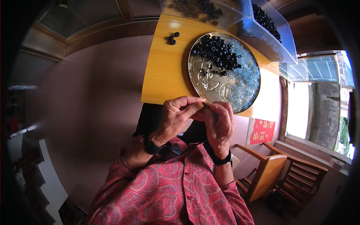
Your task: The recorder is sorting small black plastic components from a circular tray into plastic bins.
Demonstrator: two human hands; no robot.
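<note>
My left hand (179, 114) and my right hand (220, 122) meet just off the near edge of the table. Pinched between their fingertips is a small black part (205, 106), mostly covered by the fingers. Beyond them lies a round metal tray (202, 80) with an embossed bottom. A heap of small black ring-like caps (217, 50) fills its far left side, with a few strays nearer the middle. Tiny clear bluish pieces (243, 80) are spread thickly over its right side.
Several loose black caps (172, 38) sit on the yellow table (161, 75) left of the tray. At the far edge stand a clear plastic bin (225, 18) and another bin (273, 47), both holding black parts. A wooden chair (268, 176) is at right, below a window.
</note>
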